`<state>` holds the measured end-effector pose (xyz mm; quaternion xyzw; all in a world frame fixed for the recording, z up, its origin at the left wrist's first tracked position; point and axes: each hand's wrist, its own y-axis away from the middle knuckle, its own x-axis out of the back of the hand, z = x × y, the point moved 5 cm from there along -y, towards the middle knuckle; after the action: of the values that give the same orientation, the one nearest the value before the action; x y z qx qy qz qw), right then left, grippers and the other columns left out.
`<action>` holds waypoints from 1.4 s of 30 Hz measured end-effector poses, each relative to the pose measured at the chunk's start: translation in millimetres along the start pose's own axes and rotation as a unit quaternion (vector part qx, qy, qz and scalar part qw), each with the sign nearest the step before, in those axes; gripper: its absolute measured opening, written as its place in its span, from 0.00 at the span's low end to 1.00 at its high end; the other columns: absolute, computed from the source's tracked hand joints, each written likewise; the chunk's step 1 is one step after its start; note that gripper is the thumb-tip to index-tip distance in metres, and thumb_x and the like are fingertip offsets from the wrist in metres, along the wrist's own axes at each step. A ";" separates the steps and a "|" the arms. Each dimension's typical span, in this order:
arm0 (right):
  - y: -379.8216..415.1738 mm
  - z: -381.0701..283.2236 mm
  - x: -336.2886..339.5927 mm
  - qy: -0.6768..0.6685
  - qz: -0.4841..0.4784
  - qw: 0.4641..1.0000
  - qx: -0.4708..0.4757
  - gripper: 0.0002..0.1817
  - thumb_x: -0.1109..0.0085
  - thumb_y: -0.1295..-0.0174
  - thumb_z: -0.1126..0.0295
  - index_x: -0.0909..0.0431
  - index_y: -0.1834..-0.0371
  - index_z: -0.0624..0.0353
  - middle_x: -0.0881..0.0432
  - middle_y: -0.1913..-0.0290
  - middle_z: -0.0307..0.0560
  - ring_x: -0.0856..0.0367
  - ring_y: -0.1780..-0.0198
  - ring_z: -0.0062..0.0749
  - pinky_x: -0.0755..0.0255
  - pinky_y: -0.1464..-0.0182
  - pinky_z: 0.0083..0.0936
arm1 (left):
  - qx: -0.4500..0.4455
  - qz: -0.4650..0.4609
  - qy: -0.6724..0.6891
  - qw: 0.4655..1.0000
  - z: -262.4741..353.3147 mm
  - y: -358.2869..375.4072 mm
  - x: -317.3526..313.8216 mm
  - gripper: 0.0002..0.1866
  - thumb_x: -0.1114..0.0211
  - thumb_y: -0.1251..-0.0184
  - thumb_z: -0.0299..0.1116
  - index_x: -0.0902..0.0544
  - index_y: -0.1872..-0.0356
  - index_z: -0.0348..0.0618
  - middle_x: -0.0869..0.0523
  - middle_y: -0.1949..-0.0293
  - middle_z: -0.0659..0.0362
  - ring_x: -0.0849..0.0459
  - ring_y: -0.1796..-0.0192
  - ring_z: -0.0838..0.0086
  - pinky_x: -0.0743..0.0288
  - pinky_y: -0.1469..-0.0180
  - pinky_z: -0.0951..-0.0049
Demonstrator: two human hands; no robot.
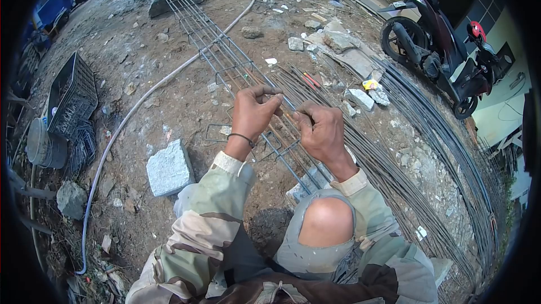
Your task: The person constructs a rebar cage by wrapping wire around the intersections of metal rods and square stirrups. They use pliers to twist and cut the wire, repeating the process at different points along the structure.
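Observation:
A long rebar cage (231,59) of parallel bars with rectangular stirrups runs from the upper left down to my knee. My left hand (253,111) is over its left side, thumb and fingers pinched together; what they hold, if anything, is too small to tell. On the cage's right side my right hand (322,132) has its fingers curled and pressed together near a bar, and their contents are hidden. A loose stirrup (217,133) lies on the dirt left of the cage.
Loose steel bars (389,174) lie to the right, with red-handled pliers (311,80) near them. White blocks (169,169) prop or flank the cage. A hose (129,115) crosses the ground. A black crate (73,95), a bucket (46,149) and a motorbike (437,50) stand around.

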<state>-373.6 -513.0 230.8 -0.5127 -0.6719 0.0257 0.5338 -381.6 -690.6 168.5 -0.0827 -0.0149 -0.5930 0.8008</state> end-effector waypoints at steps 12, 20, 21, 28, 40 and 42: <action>3.0 27.1 -17.7 -0.163 -0.059 0.972 -0.161 0.06 0.30 0.34 0.74 0.13 0.63 0.67 0.12 0.74 0.52 0.11 0.72 0.35 0.21 0.68 0.33 | 0.011 -0.169 0.365 0.915 17.2 7.1 30.2 0.23 0.27 0.25 0.32 0.20 0.37 0.29 0.09 0.49 0.47 0.07 0.51 0.72 0.11 0.49 0.78; 12.4 26.8 -45.9 -0.731 -0.133 0.606 -0.284 0.06 0.34 0.26 0.73 0.15 0.57 0.65 0.14 0.71 0.43 0.18 0.76 0.22 0.24 0.72 0.21 | -0.162 -0.144 0.392 0.894 8.5 15.5 13.7 0.24 0.22 0.32 0.31 0.15 0.36 0.38 0.17 0.33 0.51 0.13 0.38 0.70 0.12 0.46 0.69; 12.3 26.7 -47.1 -0.733 -0.134 0.605 -0.282 0.06 0.34 0.26 0.73 0.15 0.57 0.65 0.14 0.71 0.43 0.18 0.76 0.22 0.24 0.72 0.21 | -0.159 -0.145 0.378 0.900 9.5 16.4 9.7 0.24 0.21 0.33 0.31 0.14 0.37 0.38 0.15 0.35 0.51 0.12 0.40 0.70 0.12 0.47 0.68; 18.0 48.8 -62.7 -0.686 -0.133 0.648 -0.305 0.06 0.33 0.27 0.73 0.15 0.58 0.66 0.14 0.72 0.42 0.18 0.78 0.23 0.23 0.73 0.25 | -0.093 0.011 0.305 0.948 7.7 25.1 -4.3 0.28 0.21 0.33 0.25 0.18 0.34 0.32 0.07 0.58 0.54 0.08 0.61 0.74 0.13 0.57 0.74; 6.4 15.2 -50.5 0.048 -0.077 0.994 0.065 0.04 0.34 0.39 0.77 0.15 0.63 0.66 0.17 0.73 0.63 0.15 0.73 0.59 0.24 0.69 0.44 | 0.349 0.041 0.524 0.776 -97.8 19.5 -39.9 0.08 0.25 0.27 0.27 0.11 0.55 0.34 0.07 0.60 0.54 0.09 0.64 0.73 0.11 0.60 0.75; 4.2 5.0 -50.9 0.114 -0.048 0.983 0.134 0.03 0.35 0.38 0.78 0.16 0.64 0.66 0.16 0.72 0.62 0.16 0.72 0.61 0.24 0.69 0.46 | 0.257 0.090 0.411 0.870 -64.6 21.7 -22.6 0.07 0.25 0.28 0.26 0.11 0.55 0.33 0.07 0.60 0.54 0.09 0.63 0.74 0.11 0.60 0.75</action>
<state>-379.4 -544.9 191.1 -0.4033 -0.6204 0.0315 0.6719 -372.4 -672.8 99.6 0.3760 0.1716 -0.4737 0.7777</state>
